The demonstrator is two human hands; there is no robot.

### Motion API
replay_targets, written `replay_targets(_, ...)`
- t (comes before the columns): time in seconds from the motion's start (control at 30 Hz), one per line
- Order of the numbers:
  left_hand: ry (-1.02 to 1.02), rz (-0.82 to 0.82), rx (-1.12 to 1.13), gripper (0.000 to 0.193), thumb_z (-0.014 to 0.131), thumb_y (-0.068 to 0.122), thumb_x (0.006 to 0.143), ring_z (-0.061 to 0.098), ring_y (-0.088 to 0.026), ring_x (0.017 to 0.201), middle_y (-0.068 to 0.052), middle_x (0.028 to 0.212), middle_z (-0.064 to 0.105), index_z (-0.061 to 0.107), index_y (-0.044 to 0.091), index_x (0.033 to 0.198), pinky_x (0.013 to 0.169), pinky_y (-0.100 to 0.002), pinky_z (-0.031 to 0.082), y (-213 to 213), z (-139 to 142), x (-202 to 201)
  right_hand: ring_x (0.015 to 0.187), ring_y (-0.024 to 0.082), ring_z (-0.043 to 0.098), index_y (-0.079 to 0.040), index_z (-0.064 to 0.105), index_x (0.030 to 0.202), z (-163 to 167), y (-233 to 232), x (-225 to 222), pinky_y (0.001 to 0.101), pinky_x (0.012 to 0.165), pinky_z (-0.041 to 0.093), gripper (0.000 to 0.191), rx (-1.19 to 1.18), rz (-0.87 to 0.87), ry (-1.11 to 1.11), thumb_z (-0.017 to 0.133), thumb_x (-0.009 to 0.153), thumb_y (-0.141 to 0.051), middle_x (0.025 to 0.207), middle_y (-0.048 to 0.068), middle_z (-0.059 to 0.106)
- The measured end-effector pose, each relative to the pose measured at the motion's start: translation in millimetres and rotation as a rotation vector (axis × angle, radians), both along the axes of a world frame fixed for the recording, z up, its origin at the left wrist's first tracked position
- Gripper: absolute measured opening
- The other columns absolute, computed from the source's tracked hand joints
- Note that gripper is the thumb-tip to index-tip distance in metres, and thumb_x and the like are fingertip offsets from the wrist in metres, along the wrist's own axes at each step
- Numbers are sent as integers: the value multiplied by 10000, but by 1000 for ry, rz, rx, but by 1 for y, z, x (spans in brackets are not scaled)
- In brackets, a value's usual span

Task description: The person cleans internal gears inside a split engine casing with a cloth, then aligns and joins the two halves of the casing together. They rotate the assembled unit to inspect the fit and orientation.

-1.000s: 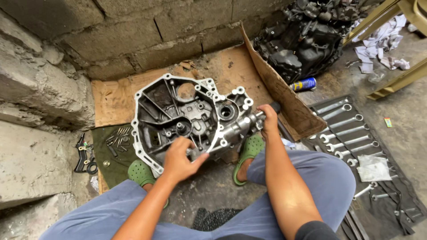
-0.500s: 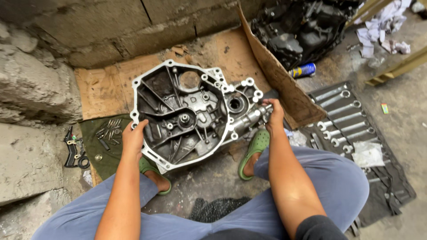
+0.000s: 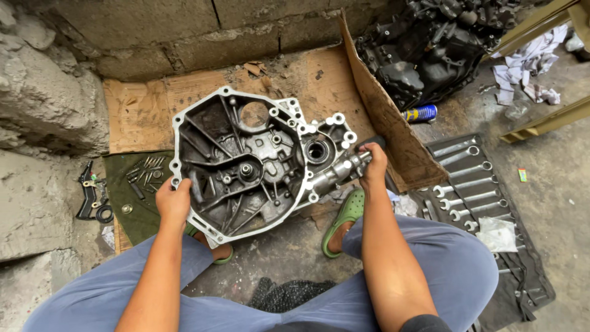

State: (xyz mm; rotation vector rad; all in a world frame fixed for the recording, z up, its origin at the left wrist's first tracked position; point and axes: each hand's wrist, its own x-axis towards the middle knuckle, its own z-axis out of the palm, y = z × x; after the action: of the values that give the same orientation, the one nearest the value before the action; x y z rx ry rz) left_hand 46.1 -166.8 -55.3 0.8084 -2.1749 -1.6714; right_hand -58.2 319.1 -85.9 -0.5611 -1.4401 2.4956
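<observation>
A large grey cast-metal gearbox housing [image 3: 246,166] lies open side up on a sheet of cardboard [image 3: 147,104] in front of me. My left hand [image 3: 172,200] grips its lower left rim. My right hand [image 3: 372,166] is closed around a metal shaft [image 3: 335,175] that sticks out of the housing's right side. My knees in blue trousers frame the bottom of the view, with green clogs under the housing.
Several bolts lie on a dark green cloth [image 3: 138,190] at left, beside black pliers [image 3: 89,193]. A roll of several wrenches [image 3: 467,184] lies at right. Behind a cardboard flap sit a black engine block [image 3: 430,49] and a blue spray can [image 3: 421,114]. A block wall runs along the back.
My left hand left the middle of the housing and took hold of its lower left rim. My right hand stayed on the shaft. The housing now lies turned and nearer to me.
</observation>
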Motion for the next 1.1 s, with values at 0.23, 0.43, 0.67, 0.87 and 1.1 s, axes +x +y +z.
replay_targets(0.23, 19, 9, -28, 157, 689, 134, 861, 514, -78, 635, 25, 712, 625, 726, -4, 926, 593, -302, 427, 2, 4, 11, 738, 161, 616, -38, 683, 867, 10, -5, -15, 307, 688, 492, 191, 100, 33, 22, 619, 907, -213, 839, 65, 676)
replay_targets(0.43, 46, 28, -31, 148, 688, 127, 868, 520, -81, 624, 11, 701, 635, 721, -10, 915, 585, -308, 434, 2, -1, 12, 934, 258, 632, -48, 709, 1010, 80, -24, -12, 375, 852, 497, 199, 1092, -218, 305, 697, 829, -129, 960, 103, 678)
replay_targets(0.67, 45, 48, 17, 179, 703, 131, 875, 511, -77, 635, 16, 725, 630, 739, -21, 961, 583, -303, 424, 1, -6, 13, 999, 321, 605, -174, 800, 939, 175, -84, -16, 434, 880, 487, 219, 1568, 620, 286, 781, 724, -141, 914, 83, 685)
replay_targets(0.87, 34, 88, 30, 219, 713, 132, 841, 556, -70, 646, 25, 747, 671, 751, -13, 1001, 600, -281, 462, 2, 0, 13, 902, 224, 674, -138, 782, 953, 159, -62, -23, 351, 821, 540, 174, 1356, 575, 184, 757, 782, -153, 921, 45, 746)
replay_targets(1.1, 53, 68, 14, 232, 716, 135, 837, 569, -73, 653, 13, 765, 685, 742, -10, 1016, 611, -277, 469, 5, 5, 11, 850, 244, 632, -16, 656, 1222, 103, 70, -22, 413, 722, 500, 384, 1076, -483, -81, 752, 880, -161, 970, 100, 697)
